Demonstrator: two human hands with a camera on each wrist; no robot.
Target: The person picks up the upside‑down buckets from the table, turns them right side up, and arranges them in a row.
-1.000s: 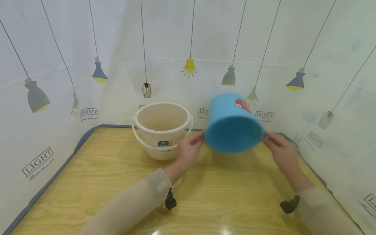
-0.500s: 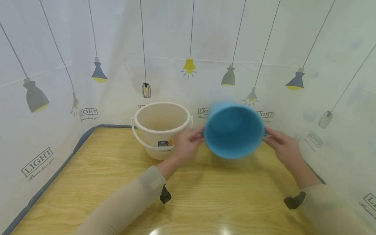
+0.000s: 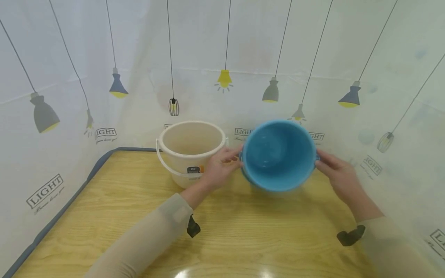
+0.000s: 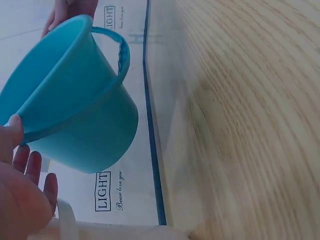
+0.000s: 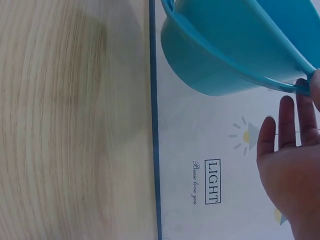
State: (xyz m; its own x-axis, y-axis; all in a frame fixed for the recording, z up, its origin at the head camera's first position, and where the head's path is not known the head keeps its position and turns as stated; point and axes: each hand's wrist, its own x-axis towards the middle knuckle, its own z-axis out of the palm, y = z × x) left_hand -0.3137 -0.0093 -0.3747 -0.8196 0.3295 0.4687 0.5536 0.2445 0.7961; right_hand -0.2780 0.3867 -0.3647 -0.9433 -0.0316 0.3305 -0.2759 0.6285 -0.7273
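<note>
A blue bucket (image 3: 278,162) is held in the air above the table, tilted so its open mouth faces me and its inside shows. My left hand (image 3: 220,168) pinches it at the left side of the rim, by the handle joint. At the opposite side, my right hand (image 3: 337,175) pinches the rim between thumb and fingers. In the left wrist view the bucket's blue handle (image 4: 125,57) hangs down along its side. Just behind my left hand stands an upright cream bucket (image 3: 179,160), its white handle (image 3: 162,162) lowered across the front.
The wooden table (image 3: 222,231) has a dark blue edge (image 3: 83,185) at its left and back. A white curtain (image 3: 201,38) printed with hanging lamps surrounds it on the back and both sides. A black strap device sits on each wrist.
The blue bucket has tipped from mouth-down to mouth facing me, both hands turning it by the rim. Its red label has gone out of sight. The cream bucket has stayed put.
</note>
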